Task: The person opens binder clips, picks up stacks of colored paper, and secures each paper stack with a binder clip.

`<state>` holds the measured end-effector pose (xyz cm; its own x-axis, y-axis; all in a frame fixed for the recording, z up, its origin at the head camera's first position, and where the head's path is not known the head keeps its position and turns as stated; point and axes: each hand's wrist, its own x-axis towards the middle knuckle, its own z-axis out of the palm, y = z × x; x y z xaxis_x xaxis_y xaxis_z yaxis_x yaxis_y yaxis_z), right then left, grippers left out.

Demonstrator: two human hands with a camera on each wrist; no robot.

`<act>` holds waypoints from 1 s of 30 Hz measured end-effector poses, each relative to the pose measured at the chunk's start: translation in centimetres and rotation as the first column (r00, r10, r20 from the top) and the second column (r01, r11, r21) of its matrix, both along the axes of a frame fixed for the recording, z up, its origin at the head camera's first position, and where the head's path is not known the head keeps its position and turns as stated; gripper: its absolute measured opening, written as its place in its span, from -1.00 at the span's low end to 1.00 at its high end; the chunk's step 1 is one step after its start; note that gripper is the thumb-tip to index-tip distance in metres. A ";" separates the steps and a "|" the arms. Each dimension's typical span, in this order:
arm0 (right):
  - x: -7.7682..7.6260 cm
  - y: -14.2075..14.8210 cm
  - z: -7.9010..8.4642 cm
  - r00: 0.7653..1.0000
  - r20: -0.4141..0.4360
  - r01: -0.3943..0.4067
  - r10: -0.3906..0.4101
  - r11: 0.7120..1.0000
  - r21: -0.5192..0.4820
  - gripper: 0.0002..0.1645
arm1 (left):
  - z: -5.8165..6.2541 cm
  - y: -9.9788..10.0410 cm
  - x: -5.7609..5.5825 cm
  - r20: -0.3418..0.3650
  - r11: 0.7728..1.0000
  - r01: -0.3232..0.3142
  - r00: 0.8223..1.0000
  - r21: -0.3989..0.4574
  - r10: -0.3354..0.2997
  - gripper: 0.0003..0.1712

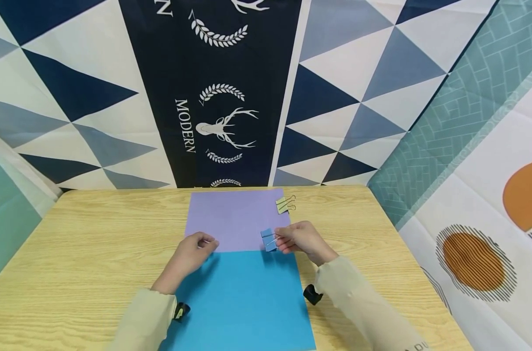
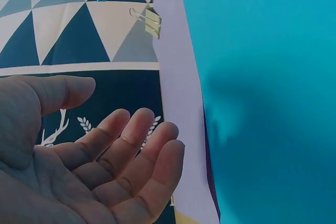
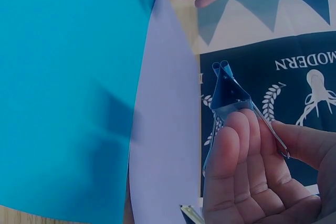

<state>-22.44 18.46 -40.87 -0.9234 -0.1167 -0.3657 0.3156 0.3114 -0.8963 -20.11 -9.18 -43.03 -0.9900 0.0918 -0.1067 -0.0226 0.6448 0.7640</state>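
Observation:
My right hand (image 1: 304, 240) holds a blue binder clip (image 1: 268, 240) by its wire handles, above the seam between two sheets. In the right wrist view the handles stand spread and the tips of the clip (image 3: 231, 98) lie together. My left hand (image 1: 193, 256) hovers over the left side of the sheets, fingers loosely bent, with nothing in it. The purple sheet (image 1: 233, 214) lies at the back; the bright blue sheet (image 1: 244, 302) lies nearer me, along its front edge. A yellow binder clip (image 1: 282, 206) grips the purple sheet's right edge near the far corner.
The sheets lie on a wood-grain table (image 1: 95, 253). A patterned cloth (image 1: 336, 97) with triangles and a deer print hangs behind the table's back edge. Another cloth (image 1: 481, 214) with orange circles hangs at the right.

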 end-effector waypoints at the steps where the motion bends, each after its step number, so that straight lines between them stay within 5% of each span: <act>1: 0.0 -0.1 0.0 1.000 0.002 0.000 0.000 1.000 0.000 -0.69 | 0.0 0.1 0.0 -0.002 1.000 0.002 1.000 0.002 -0.002 -0.64; 30: 0.3 -1.6 0.1 1.000 0.005 -0.026 0.026 1.000 -0.015 -0.70 | -0.2 2.6 -0.2 0.029 0.998 0.038 0.999 0.045 -0.040 -0.66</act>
<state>-22.14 16.89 -40.82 -0.9180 -0.1465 -0.3685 0.3122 0.3060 -0.8994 -20.34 -6.63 -43.18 -0.9821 0.1356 -0.1307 -0.0211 0.6108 0.7915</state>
